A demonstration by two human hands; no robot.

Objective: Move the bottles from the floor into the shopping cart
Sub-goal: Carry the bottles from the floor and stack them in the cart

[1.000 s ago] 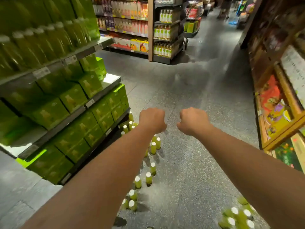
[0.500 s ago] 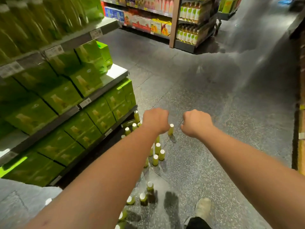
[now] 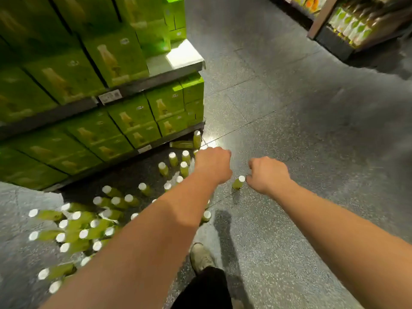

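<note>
left hand and right hand both clenched with nothing in them, many green bottles on the floor by the shelf of green boxes, lone bottle just beside the right hand, shoe near

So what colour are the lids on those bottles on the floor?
White caps on green bottles; the head view shows them best.

Green bottles, white caps; speckled grey floor
</note>
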